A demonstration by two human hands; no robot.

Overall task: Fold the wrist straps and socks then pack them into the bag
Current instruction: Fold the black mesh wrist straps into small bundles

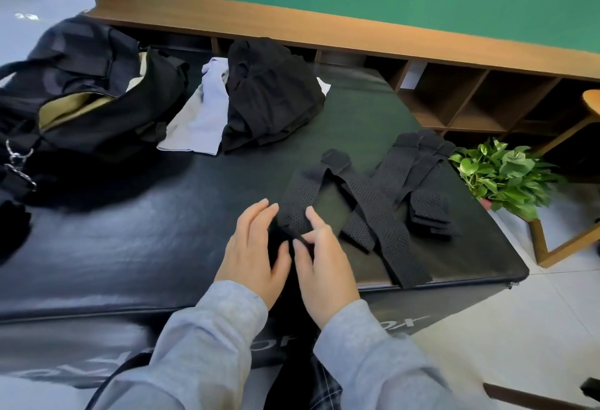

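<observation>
Black padded bench (146,241) against green wall. Both hands on near end of one perforated wrist strap (300,205): left hand (251,247) lies flat, fingers spread; right hand (319,257) pinches strap end. Folding of first strap apparently starting. Other straps (418,176) lie unfolded just right. Open bag (91,98) far left. Next: double end over, press flat.

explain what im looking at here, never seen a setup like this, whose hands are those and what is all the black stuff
There is no machine here. A person wears a camera on their head, so the single picture looks forward and down at their own two hands in grey sleeves. They work on a black padded surface. The left hand and right hand meet over the near end of a black perforated wrist strap; the right hand's fingers appear to pinch it, and the left hand's fingers lie nearly straight beside it. More straps lie to the right. Farther back sit a pile of black clothing, a light grey cloth and an open black bag.
</observation>
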